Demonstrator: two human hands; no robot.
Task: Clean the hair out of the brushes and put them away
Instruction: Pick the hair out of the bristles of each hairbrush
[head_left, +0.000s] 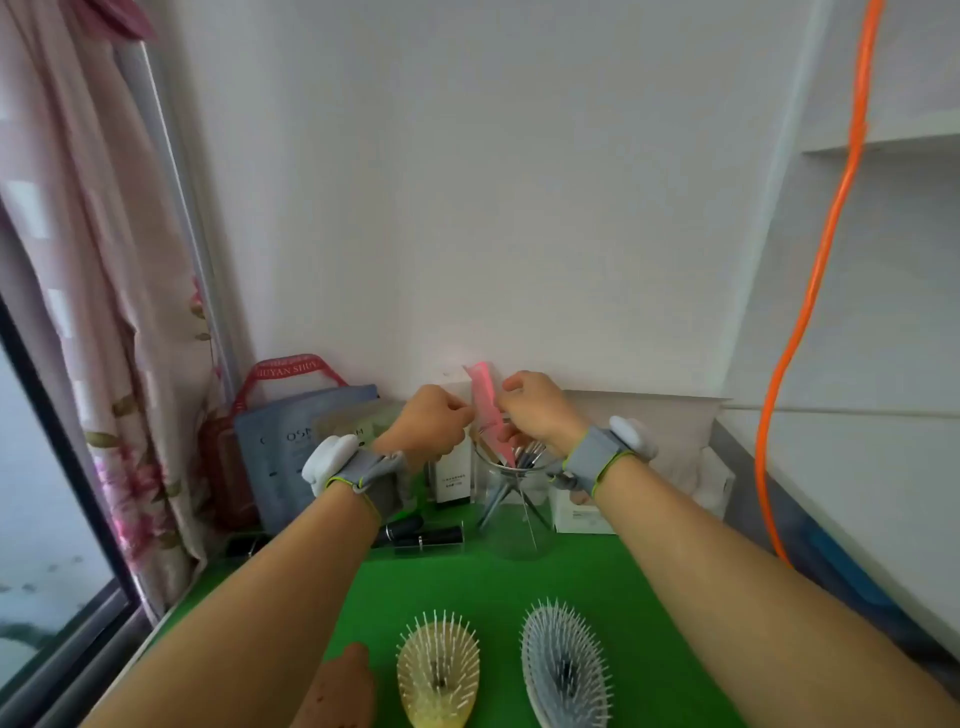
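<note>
Head view: at twelve o'clock the right hand (535, 410) grips the pink comb (488, 410) over the glass jar (517, 514) while the left hand (428, 423) pinches its teeth (picking hair, I'd judge), yellow brush (438, 670) and grey brush (566, 670) waiting bristles-up at six on the desk (519, 587).

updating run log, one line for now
left hand, right hand: hold pink plastic comb | over clear glass jar | yellow brush, grey brush: untouched

Green mat (493, 582) open between yellow brush (439, 670) and glass jar (514, 540) (boxes (579, 517) crowd behind).
</note>
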